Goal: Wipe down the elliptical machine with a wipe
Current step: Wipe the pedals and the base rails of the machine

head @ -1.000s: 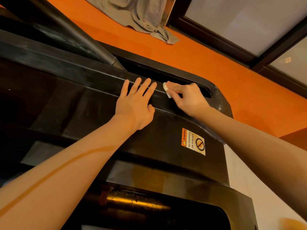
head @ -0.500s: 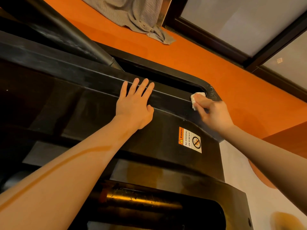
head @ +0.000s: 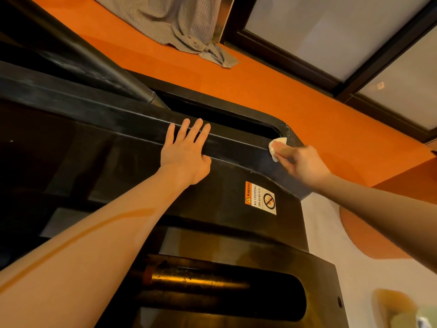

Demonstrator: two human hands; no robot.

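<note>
The wipe (head: 277, 147) is pinched in the right hand (head: 301, 163) and pressed on the rounded corner of the machine cover (head: 224, 192); the left hand (head: 185, 153) is laid flat, fingers spread. Slippage off the curved edge is possible, leaving the speckled corner unwiped

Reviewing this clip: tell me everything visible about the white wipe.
The wipe is a small white wad, soft and crumpled like paper or cloth. The right hand pinches it in its fingertips, which cover most of it, and presses it to the black housing of the elliptical at the rounded corner of the top ridge, beside whitish specks. The left hand lies flat, apart from it.
</note>
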